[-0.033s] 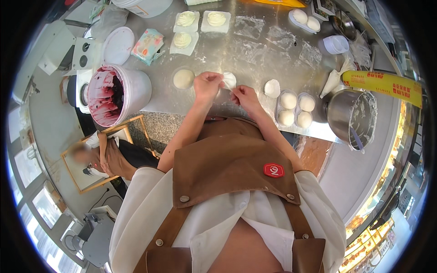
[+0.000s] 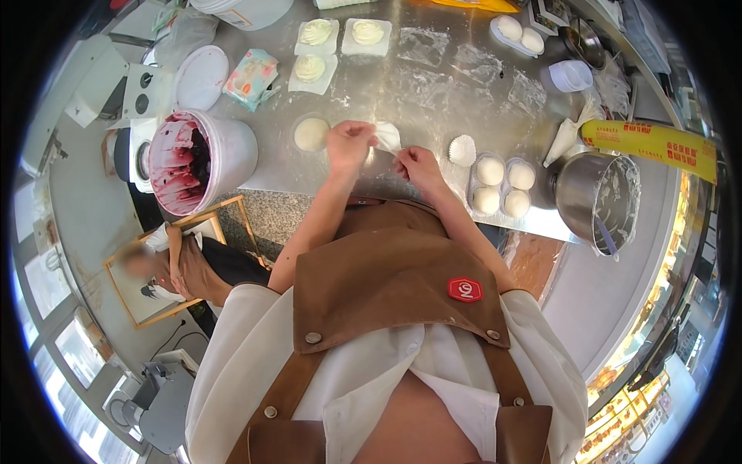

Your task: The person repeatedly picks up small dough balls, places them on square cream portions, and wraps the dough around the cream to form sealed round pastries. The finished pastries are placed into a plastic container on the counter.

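Observation:
Between my hands is a soft white dough skin (image 2: 387, 136), drawn out into a thin tail toward the right. My left hand (image 2: 350, 147) is closed, its thumb and fingers pinching the near left edge of the dough. At the other side, my right hand (image 2: 418, 168) pinches the stretched tail with its fingertips. What the skin wraps, if anything, is hidden. A round white dough disc (image 2: 311, 134) lies on the steel table just left of my left hand. To the right of my right hand sits a white fluted paper cup (image 2: 462, 151).
Clear trays of white dough balls (image 2: 488, 172) stand at right, near a steel bowl (image 2: 593, 203) and a piping bag (image 2: 568, 135). At left is a tub of dark red filling (image 2: 232, 155). Cream-topped squares (image 2: 311, 68) lie farther back. A co-worker (image 2: 193, 259) is at far left.
The dough between my hands is pulled slightly farther toward my right hand, its tail showing longer. Both hands have barely shifted.

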Demonstrator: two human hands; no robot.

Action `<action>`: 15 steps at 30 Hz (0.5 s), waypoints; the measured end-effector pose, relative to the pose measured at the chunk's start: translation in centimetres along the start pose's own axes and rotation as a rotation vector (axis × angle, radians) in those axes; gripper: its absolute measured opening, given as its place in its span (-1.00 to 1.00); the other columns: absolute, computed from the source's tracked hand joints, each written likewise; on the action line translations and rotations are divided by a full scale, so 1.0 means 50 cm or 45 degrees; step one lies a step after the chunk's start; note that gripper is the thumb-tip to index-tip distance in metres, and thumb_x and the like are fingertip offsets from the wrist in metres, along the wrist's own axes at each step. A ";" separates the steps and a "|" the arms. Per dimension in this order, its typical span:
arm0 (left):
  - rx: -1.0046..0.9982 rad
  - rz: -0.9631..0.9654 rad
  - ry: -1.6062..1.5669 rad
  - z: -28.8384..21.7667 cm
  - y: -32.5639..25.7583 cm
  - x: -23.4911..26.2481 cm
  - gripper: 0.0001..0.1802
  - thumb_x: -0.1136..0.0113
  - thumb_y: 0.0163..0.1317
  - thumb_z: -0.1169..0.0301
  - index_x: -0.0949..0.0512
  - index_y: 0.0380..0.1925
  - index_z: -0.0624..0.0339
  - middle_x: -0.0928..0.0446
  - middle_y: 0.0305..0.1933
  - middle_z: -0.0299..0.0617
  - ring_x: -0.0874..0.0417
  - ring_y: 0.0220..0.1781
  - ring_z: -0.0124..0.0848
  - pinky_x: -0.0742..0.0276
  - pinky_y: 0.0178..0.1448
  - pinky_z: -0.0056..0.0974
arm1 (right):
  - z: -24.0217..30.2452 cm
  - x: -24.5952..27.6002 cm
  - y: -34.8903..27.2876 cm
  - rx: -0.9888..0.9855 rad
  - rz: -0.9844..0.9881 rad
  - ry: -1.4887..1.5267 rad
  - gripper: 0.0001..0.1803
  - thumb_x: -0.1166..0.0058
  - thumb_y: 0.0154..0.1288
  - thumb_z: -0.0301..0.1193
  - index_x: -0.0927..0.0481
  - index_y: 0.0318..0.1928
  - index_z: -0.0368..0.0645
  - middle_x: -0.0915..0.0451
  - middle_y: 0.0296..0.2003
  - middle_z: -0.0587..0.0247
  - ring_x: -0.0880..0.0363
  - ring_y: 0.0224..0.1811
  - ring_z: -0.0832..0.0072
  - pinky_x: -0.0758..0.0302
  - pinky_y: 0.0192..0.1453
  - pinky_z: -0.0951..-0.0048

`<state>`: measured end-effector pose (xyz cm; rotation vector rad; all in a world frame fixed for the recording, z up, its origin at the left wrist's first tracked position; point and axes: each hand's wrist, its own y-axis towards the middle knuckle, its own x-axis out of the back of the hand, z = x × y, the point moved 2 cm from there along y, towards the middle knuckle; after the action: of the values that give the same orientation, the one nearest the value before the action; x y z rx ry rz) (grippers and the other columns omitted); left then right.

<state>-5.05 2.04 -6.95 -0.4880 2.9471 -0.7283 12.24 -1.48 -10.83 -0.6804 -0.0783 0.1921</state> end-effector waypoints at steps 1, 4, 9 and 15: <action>-0.014 -0.044 -0.008 -0.003 0.007 0.007 -0.88 -0.31 0.17 0.58 -0.58 -0.35 0.44 -0.65 -0.45 -0.10 -0.66 -0.50 -0.46 -0.58 -0.38 -0.44 | -0.023 0.009 0.006 0.005 -0.048 -0.087 -0.78 0.01 0.42 -0.40 -0.60 -0.34 -0.27 -0.61 -0.48 0.28 -0.50 -0.50 0.59 -0.44 -0.40 0.51; 0.023 -0.156 -0.148 0.006 0.031 0.032 -0.88 -0.29 0.18 0.59 -0.57 -0.32 0.44 -0.64 -0.46 -0.09 -0.68 -0.48 -0.42 -0.60 -0.34 -0.43 | -0.025 0.012 -0.004 0.021 -0.066 -0.322 -0.75 0.03 0.40 -0.41 -0.60 -0.38 -0.28 -0.58 -0.52 0.30 -0.47 -0.53 0.60 -0.41 -0.43 0.53; -0.160 -0.095 -0.031 0.003 -0.022 -0.008 -0.88 -0.28 0.17 0.58 -0.57 -0.33 0.44 -0.66 -0.43 -0.05 -0.69 -0.45 -0.42 -0.61 -0.32 -0.38 | 0.048 -0.037 -0.024 0.110 0.079 -0.126 -0.73 0.05 0.35 -0.38 -0.62 -0.40 -0.28 -0.60 -0.54 0.24 -0.55 -0.48 0.54 -0.45 -0.36 0.48; -0.406 0.028 0.436 -0.031 -0.060 -0.029 -0.95 -0.26 0.14 0.56 -0.62 -0.39 0.31 -0.67 -0.47 -0.09 -0.71 -0.45 -0.39 -0.59 -0.31 -0.33 | 0.082 -0.040 -0.017 0.059 -0.027 0.189 -0.75 0.07 0.38 -0.39 -0.62 -0.35 -0.26 -0.56 -0.54 0.32 -0.47 -0.51 0.58 -0.39 -0.40 0.49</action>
<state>-3.03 0.67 -4.18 -0.3801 3.4070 -0.3682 9.85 0.00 -7.11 -0.6456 0.0613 0.1220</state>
